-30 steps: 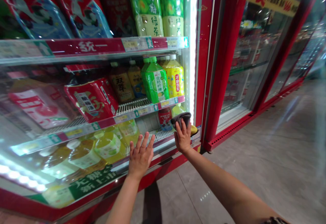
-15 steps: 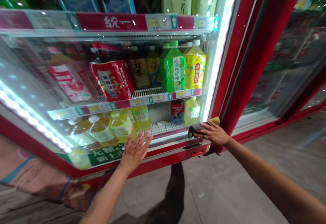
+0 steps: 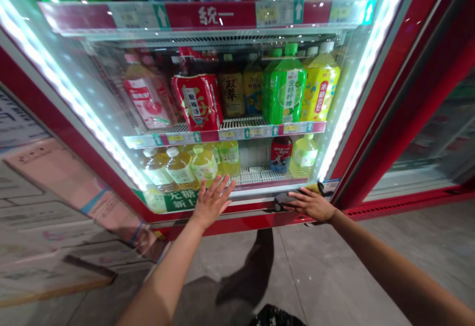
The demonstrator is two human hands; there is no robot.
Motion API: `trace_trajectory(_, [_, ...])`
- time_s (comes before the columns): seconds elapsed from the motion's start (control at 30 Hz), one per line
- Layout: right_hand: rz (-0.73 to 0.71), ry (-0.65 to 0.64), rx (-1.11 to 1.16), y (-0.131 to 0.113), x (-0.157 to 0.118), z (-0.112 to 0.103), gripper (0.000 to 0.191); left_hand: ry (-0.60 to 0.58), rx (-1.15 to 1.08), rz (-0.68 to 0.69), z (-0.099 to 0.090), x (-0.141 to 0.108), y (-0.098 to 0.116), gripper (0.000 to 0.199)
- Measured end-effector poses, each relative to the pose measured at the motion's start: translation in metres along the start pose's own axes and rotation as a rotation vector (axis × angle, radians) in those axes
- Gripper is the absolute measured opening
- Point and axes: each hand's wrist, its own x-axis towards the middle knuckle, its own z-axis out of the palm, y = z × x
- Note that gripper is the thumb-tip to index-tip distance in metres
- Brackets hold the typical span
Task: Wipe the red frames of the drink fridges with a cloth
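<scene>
My left hand (image 3: 213,202) is spread with its fingers apart, holding nothing, in front of the lower edge of a lit drinks cooler (image 3: 230,223). Just behind its fingertips stand yellow-green bottles (image 3: 205,165) on the bottom shelf. My right hand (image 3: 311,204) lies over a dark cloth-like item with a yellow end (image 3: 315,187) at the cooler's lower right edge, pressing on it with outstretched fingers. A dark red and blue pack (image 3: 281,154) and a pale yellow bottle (image 3: 304,157) stand behind that hand.
Above, the middle shelf (image 3: 226,135) carries bottles and a red multipack (image 3: 198,99). Bright light strips line both sides of the cooler. Cardboard boxes (image 3: 48,207) are stacked at the left. Another red-framed cooler (image 3: 419,153) stands at the right, over grey floor tiles (image 3: 326,271).
The view has turned left, so the cooler appears further right and more boxes show. My right hand, with the cloth-like item, has moved left along the cooler's lower edge.
</scene>
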Motion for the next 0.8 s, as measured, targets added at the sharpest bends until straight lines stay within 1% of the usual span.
trace_trajectory(0.03, [0.005,0.064,-0.032,0.006,0.005,-0.008,0.052,-0.011,0.001,-0.012,-0.001,-0.003,-0.003,0.097])
trace_trajectory(0.1, [0.085,0.194,-0.106,0.009,0.028,-0.022,0.053,-0.027,0.022,-0.029,-0.004,-0.008,-0.009,0.096])
trace_trajectory(0.17, [0.212,0.292,-0.157,-0.001,0.063,-0.027,0.056,-0.034,0.055,-0.037,-0.006,-0.011,-0.013,0.092])
trace_trajectory(0.23, [0.323,0.348,-0.178,-0.022,0.098,-0.021,0.059,-0.033,0.078,-0.035,-0.008,-0.012,-0.014,0.089])
trace_trajectory(0.27, [0.339,0.349,-0.168,-0.034,0.111,-0.015,0.062,-0.032,0.082,-0.033,-0.008,-0.012,-0.013,0.089])
trace_trajectory(0.3, [0.308,0.321,-0.146,-0.045,0.119,-0.007,0.064,-0.032,0.081,-0.032,-0.009,-0.012,-0.013,0.089])
trace_trajectory(0.37, [0.157,0.228,-0.1,-0.061,0.121,0.01,0.066,-0.039,0.067,-0.036,-0.01,-0.013,-0.013,0.091])
trace_trajectory(0.43, [-0.022,0.141,-0.072,-0.063,0.106,0.021,0.065,-0.052,0.057,-0.053,-0.013,-0.014,-0.016,0.093])
trace_trajectory(0.5, [-0.131,0.099,-0.056,-0.053,0.086,0.019,0.063,-0.067,0.061,-0.078,-0.018,-0.017,-0.024,0.094])
trace_trajectory(0.53, [-0.144,0.092,-0.049,-0.046,0.079,0.014,0.062,-0.074,0.068,-0.094,-0.021,-0.019,-0.029,0.095])
trace_trajectory(0.57, [-0.125,0.097,-0.046,-0.038,0.076,0.006,0.062,-0.079,0.075,-0.11,-0.024,-0.021,-0.035,0.096])
trace_trajectory(0.6, [-0.073,0.124,-0.055,-0.03,0.078,-0.005,0.062,-0.08,0.082,-0.127,-0.027,-0.023,-0.04,0.096])
trace_trajectory(0.67, [0.115,0.238,-0.109,-0.021,0.098,-0.028,0.061,-0.066,0.096,-0.172,-0.033,-0.026,-0.051,0.096])
trace_trajectory(0.73, [0.336,0.4,-0.186,-0.023,0.134,-0.045,0.058,-0.042,0.101,-0.216,-0.037,-0.029,-0.059,0.098])
trace_trajectory(0.77, [0.421,0.471,-0.212,-0.029,0.155,-0.049,0.058,-0.033,0.101,-0.232,-0.039,-0.029,-0.061,0.099])
trace_trajectory(0.8, [0.468,0.523,-0.224,-0.037,0.174,-0.05,0.058,-0.028,0.098,-0.243,-0.04,-0.03,-0.062,0.101])
